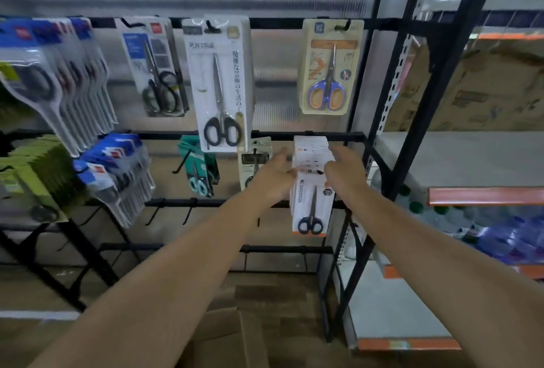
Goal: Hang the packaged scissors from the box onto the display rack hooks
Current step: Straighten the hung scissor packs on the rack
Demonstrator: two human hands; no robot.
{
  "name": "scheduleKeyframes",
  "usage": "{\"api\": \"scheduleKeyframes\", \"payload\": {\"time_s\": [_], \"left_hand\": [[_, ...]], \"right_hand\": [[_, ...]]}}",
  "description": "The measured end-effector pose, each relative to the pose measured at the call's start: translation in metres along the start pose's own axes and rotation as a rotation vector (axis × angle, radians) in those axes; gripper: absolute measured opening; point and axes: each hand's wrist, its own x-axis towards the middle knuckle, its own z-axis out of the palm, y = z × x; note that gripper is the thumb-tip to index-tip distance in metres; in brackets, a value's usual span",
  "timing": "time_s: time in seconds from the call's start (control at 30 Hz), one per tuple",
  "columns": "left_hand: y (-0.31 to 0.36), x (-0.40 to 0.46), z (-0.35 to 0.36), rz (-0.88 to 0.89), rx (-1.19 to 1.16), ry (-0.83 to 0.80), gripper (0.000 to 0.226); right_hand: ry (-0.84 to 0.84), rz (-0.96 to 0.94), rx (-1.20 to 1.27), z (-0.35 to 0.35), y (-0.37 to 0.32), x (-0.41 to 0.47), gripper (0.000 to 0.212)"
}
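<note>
In the head view, both forearms are seen stretched forward toward a black display rack (309, 23), and the two hands are brought close together at a stack of white packaged scissors (310, 205) on the rack's second rail, near its right end. The left hand (275, 175) is set against the left edge of the stack: its fingers are curled round the top of the packs, with the thumb raised beside the upper cards. The right hand (346, 169) is placed on the right edge at the same height, its fingers bent over the card tops and its fingertips pinched near a small dark hook end (319, 172) that shows between the two hands. The front pack is seen hanging below the hands, with black-handled scissors and an orange strip at its foot. Whether the hanging hole has been passed fully over the hook cannot be told, since that spot is covered by the fingers.

On the top rail, a white pack with long black scissors (222, 85), a beige pack with purple-and-orange scissors (328, 67) and a dark pack (156, 70) are hung. Further packs in blue and green are crowded at the left. At the bottom edge, a cardboard box (232, 338) is partly seen on the floor, between the forearms.
</note>
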Motion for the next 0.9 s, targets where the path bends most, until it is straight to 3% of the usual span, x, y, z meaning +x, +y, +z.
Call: {"api": "scheduleKeyframes", "payload": {"time_s": [0.2, 0.33, 0.53, 0.63, 0.7, 0.8, 0.9], "left_hand": [[0.001, -0.018, -0.044, 0.077, 0.087, 0.29, 0.051], [-0.001, -0.018, -0.083, 0.07, -0.235, 0.585, 0.036], [0.02, 0.01, -0.153, 0.059, -0.478, 0.949, 0.031], [0.037, 0.035, -0.182, -0.01, -0.641, 0.912, 0.023], [0.047, 0.054, -0.195, -0.05, -0.63, 0.786, 0.024], [0.059, 0.076, -0.195, -0.061, -0.51, 0.555, 0.061], [0.062, 0.085, -0.184, -0.063, -0.494, 0.485, 0.083]], "right_hand": [[-0.07, -0.107, -0.027, 0.026, -0.043, -0.024, 0.052], [-0.111, -0.167, -0.037, 0.046, -0.072, -0.02, 0.051], [-0.087, -0.202, 0.094, 0.063, -0.132, 0.019, 0.034], [-0.07, -0.131, 0.293, 0.069, -0.162, 0.043, 0.022], [-0.125, -0.093, 0.382, 0.075, -0.177, 0.053, 0.026], [-0.303, -0.083, 0.496, 0.087, -0.193, 0.061, 0.063], [-0.378, -0.087, 0.49, 0.098, -0.2, 0.065, 0.073]]}}
